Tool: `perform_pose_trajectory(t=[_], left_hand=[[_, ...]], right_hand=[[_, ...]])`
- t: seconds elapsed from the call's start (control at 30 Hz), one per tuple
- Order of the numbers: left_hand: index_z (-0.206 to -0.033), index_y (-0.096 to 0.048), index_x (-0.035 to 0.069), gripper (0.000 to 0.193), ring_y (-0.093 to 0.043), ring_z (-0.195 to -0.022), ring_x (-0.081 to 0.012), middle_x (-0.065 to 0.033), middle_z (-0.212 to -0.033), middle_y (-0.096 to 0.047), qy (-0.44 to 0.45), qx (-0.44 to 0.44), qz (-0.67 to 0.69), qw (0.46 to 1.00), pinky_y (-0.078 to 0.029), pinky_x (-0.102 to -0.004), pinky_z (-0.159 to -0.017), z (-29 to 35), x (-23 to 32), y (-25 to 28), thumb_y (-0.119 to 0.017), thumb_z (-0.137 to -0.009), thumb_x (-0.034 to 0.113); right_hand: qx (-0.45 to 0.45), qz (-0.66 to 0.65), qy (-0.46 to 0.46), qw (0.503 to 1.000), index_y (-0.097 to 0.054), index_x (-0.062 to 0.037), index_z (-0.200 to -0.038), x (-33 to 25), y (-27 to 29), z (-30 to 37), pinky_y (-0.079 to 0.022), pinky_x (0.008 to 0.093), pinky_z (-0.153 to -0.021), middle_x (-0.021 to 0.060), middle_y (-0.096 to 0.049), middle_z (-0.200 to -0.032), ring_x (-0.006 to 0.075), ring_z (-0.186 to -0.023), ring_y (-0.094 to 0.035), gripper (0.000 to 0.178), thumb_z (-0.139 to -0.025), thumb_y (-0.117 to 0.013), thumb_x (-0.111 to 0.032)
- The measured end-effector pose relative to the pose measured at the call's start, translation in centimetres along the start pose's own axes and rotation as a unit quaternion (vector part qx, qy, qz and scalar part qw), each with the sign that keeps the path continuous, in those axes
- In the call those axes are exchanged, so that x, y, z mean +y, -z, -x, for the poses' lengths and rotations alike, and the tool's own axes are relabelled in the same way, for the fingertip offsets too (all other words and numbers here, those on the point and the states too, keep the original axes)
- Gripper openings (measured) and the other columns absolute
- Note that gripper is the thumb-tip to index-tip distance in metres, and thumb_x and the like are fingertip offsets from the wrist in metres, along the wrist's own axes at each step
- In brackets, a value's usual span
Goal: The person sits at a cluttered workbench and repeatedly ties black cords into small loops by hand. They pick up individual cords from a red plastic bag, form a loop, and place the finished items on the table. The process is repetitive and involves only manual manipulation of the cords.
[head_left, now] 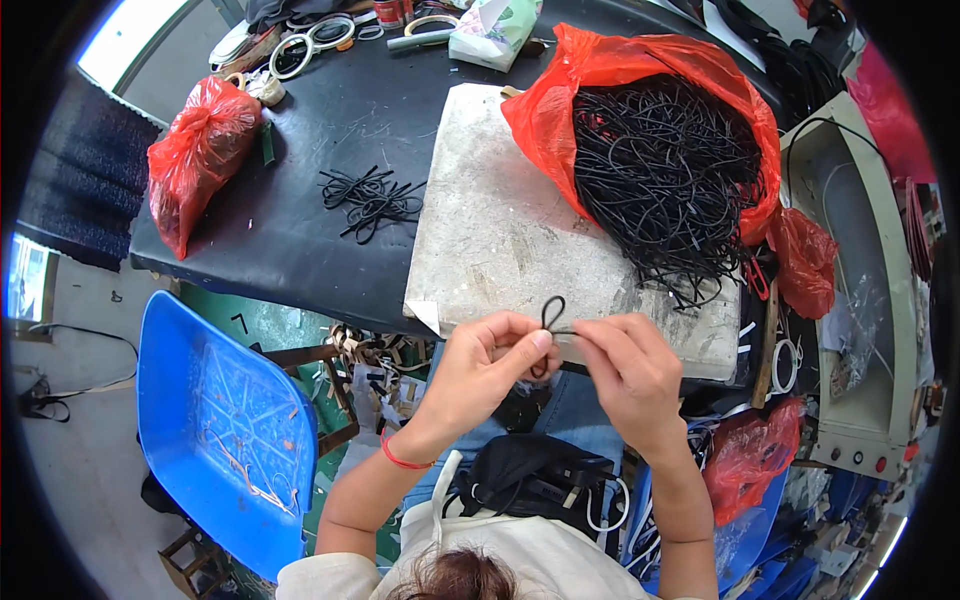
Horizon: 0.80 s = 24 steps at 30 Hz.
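A thin black cord (pixel 552 310) stands up in a small loop between my hands, over the near edge of a pale, stained board (pixel 480 230). My left hand (pixel 490 362) pinches the cord where the loop crosses, thumb against the fingers. In my right hand (pixel 632 372), thumb and forefinger hold a stretch of the same cord out to the right. Beyond them an open red plastic bag (pixel 560 110) lies on the board, full of tangled black cords (pixel 665 170). Left of the board, a small pile of looped black cords (pixel 372 200) rests on the dark tabletop.
A tied red bag (pixel 205 150) sits at the table's left edge. Rolls of tape (pixel 292 57) and a tissue pack (pixel 495 35) lie at the back. A blue plastic tub (pixel 225 420) stands lower left. On the right is a grey-green metal cabinet (pixel 850 280).
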<state>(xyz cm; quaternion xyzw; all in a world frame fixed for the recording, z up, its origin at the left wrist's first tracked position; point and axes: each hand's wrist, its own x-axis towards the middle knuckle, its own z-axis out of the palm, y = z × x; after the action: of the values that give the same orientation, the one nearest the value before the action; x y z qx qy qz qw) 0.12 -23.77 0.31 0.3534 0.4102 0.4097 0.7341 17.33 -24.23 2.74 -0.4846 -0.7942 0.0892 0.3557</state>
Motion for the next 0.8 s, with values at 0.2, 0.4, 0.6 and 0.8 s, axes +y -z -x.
perform_pose_trajectory(t=[0.2,0.4,0.6,0.8], left_hand=[[-0.088,-0.062,-0.003,0.014,-0.061,-0.074,-0.0136,-0.007,-0.079,-0.061,-0.228,-0.028,-0.465,0.855,-0.051,-0.0247,-0.067,0.2,0.1,0.0,-0.055,-0.086,0.008],[-0.112,-0.054,-0.003,0.028,-0.061,-0.076,-0.0134,-0.0076,-0.088,-0.06,-0.022,-0.057,0.023,0.998,-0.052,-0.0238,-0.07,0.7,0.8,-0.3,-0.055,-0.086,0.005],[-0.105,-0.056,-0.003,0.021,-0.06,-0.073,-0.0114,-0.0088,-0.087,-0.062,-0.022,-0.014,0.042,0.999,-0.051,-0.0235,-0.068,0.2,0.0,0.5,-0.055,-0.086,0.007],[-0.101,-0.058,-0.004,0.019,-0.059,-0.075,-0.0092,-0.007,-0.084,-0.062,-0.061,0.019,0.033,0.997,-0.049,-0.0213,-0.066,0.1,-0.7,0.5,-0.058,-0.084,0.006]], right_hand=[[-0.085,0.047,0.075,0.992,-0.061,-0.0032,-0.086,-0.5,2.1,-1.2,-0.042,0.0317,-0.061,0.0071,-0.055,-0.077,0.0232,-0.071,-0.052,0.016,-0.07,-0.062,0.0],[-0.118,-0.193,-0.13,0.965,-0.061,-0.0012,-0.087,0.4,1.2,-1.1,-0.044,0.0304,-0.058,0.0103,-0.055,-0.078,0.0244,-0.066,-0.055,0.012,-0.076,-0.059,0.001],[-0.074,-0.165,-0.108,0.978,-0.06,0.0005,-0.092,-1.1,-0.5,0.2,-0.046,0.0282,-0.06,0.0113,-0.059,-0.078,0.0214,-0.068,-0.059,0.014,-0.078,-0.057,0.002],[-0.124,-0.479,-0.305,0.814,-0.058,0.0015,-0.094,-1.8,-0.3,1.0,-0.049,0.0229,-0.064,0.0085,-0.064,-0.084,0.0116,-0.075,-0.062,0.011,-0.083,-0.054,-0.001]])
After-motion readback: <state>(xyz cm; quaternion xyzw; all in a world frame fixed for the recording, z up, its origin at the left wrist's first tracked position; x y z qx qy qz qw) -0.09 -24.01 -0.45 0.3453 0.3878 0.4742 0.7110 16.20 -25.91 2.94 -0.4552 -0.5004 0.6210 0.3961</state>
